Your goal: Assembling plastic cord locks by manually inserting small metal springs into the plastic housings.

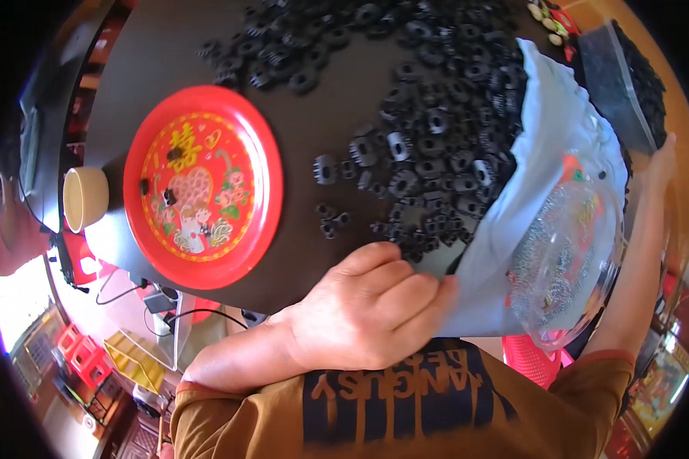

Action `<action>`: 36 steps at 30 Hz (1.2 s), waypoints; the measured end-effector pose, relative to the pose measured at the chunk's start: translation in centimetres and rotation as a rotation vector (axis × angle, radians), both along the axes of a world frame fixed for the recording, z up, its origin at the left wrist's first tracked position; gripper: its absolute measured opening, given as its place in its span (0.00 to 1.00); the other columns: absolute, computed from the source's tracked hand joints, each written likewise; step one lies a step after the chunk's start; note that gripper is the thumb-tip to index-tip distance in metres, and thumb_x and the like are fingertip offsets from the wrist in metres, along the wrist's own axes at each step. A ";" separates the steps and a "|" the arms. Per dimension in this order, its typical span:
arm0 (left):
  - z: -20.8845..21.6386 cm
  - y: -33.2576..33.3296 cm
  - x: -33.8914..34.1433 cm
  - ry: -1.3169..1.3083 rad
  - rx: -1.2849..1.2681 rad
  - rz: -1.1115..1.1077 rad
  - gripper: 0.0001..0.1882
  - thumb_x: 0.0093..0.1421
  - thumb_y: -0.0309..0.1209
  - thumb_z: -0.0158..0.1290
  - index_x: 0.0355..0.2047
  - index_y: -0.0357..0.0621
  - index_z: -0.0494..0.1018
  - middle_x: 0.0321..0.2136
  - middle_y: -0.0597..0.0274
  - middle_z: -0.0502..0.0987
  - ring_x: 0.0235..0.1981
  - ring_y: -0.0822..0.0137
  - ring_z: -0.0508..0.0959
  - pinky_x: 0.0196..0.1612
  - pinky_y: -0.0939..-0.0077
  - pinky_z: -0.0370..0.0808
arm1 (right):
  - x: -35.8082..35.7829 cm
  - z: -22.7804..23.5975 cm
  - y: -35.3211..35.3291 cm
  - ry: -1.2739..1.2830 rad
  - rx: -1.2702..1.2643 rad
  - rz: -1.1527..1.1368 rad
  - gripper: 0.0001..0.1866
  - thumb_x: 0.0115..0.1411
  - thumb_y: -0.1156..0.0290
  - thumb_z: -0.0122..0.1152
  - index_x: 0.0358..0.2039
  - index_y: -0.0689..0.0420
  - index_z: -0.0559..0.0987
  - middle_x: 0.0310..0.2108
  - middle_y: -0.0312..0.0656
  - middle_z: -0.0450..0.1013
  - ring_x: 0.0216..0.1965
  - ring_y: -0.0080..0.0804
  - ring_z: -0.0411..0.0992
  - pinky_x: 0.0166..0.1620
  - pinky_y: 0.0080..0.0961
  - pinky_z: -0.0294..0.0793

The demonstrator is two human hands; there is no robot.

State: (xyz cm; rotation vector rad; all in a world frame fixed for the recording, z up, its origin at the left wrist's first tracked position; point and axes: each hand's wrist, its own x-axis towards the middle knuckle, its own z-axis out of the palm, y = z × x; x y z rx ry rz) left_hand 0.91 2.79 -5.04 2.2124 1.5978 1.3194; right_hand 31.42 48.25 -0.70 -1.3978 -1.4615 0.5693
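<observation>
My left hand point(371, 310) is closed at the table's front edge, its fingers curled inward beside a pale blue cloth point(505, 245); what it may hold is hidden. Small black toothed plastic pieces point(436, 122), looking like claw hair clip halves, lie heaped just beyond it. My right arm stretches out to the far right. There my right hand point(661, 161) meets the near corner of a clear plastic container point(608, 80) full of black pieces, with its fingers out of sight. Between my arms, a clear round bowl point(555, 264) on the cloth contains silvery, spring-like bits.
On the left sits a red round tray point(268, 180) bearing a few black pieces. A beige cup point(86, 199) stands at the table's left edge. More black pieces point(306, 38) spread along the far side. A pink perforated basket or seat point(530, 359) shows below the front edge.
</observation>
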 end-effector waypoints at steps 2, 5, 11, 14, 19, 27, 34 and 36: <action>-0.1 -0.1 0.0 -0.022 0.015 -0.010 0.19 0.36 0.25 0.56 0.34 0.35 0.77 0.26 0.64 0.71 0.20 0.70 0.70 0.31 0.73 0.72 | -0.1 0.4 0.5 -0.171 0.085 -0.024 0.32 0.67 0.52 0.43 0.57 0.70 0.65 0.56 0.50 0.66 0.55 0.39 0.66 0.58 0.28 0.62; -0.3 -0.2 0.1 -0.073 0.040 -0.001 0.19 0.37 0.26 0.55 0.33 0.35 0.77 0.26 0.64 0.70 0.21 0.71 0.69 0.31 0.74 0.71 | 0.5 0.3 1.9 -0.209 0.121 0.009 0.32 0.67 0.51 0.43 0.57 0.70 0.66 0.56 0.50 0.67 0.55 0.38 0.66 0.58 0.28 0.63; -0.3 -0.6 0.0 -0.134 0.046 -0.033 0.18 0.38 0.26 0.56 0.33 0.34 0.76 0.24 0.66 0.68 0.19 0.71 0.68 0.31 0.74 0.71 | 1.3 1.2 2.1 0.009 0.053 0.028 0.29 0.68 0.53 0.43 0.56 0.68 0.67 0.55 0.48 0.67 0.56 0.37 0.65 0.59 0.28 0.62; -0.4 -1.0 0.0 -0.125 0.062 -0.043 0.17 0.38 0.26 0.57 0.33 0.34 0.76 0.25 0.66 0.68 0.19 0.72 0.68 0.30 0.74 0.71 | 1.0 2.9 -0.3 -0.055 0.052 0.056 0.27 0.67 0.56 0.45 0.55 0.68 0.68 0.55 0.48 0.66 0.58 0.37 0.64 0.60 0.28 0.61; 0.2 -2.8 -0.6 -0.066 0.076 -0.024 0.16 0.39 0.26 0.58 0.32 0.38 0.78 0.26 0.67 0.70 0.20 0.73 0.68 0.30 0.75 0.70 | -0.5 5.9 -9.5 -0.207 0.133 0.170 0.27 0.65 0.60 0.50 0.54 0.72 0.67 0.56 0.50 0.65 0.57 0.37 0.65 0.60 0.32 0.63; 2.1 -3.2 -2.9 0.087 -0.160 0.403 0.20 0.45 0.13 0.57 0.41 0.32 0.75 0.31 0.55 0.75 0.24 0.64 0.76 0.25 0.75 0.74 | -6.5 5.3 -34.0 -0.444 0.318 0.492 0.27 0.62 0.64 0.51 0.54 0.75 0.65 0.52 0.62 0.65 0.50 0.52 0.70 0.52 0.42 0.72; 4.8 -0.5 -3.8 0.334 -0.374 0.604 0.15 0.56 0.21 0.53 0.44 0.39 0.75 0.37 0.53 0.75 0.38 0.56 0.76 0.41 0.66 0.72 | -12.9 -0.4 -39.0 0.160 0.086 1.183 0.19 0.44 0.86 0.63 0.40 0.71 0.74 0.39 0.58 0.75 0.38 0.50 0.76 0.37 0.35 0.78; 4.5 0.5 -4.5 0.479 -0.360 0.565 0.14 0.53 0.24 0.55 0.42 0.40 0.76 0.36 0.58 0.75 0.35 0.57 0.76 0.40 0.65 0.70 | -14.1 -1.3 -39.5 0.226 -0.002 1.128 0.19 0.45 0.85 0.63 0.41 0.70 0.76 0.39 0.54 0.76 0.36 0.44 0.77 0.37 0.31 0.77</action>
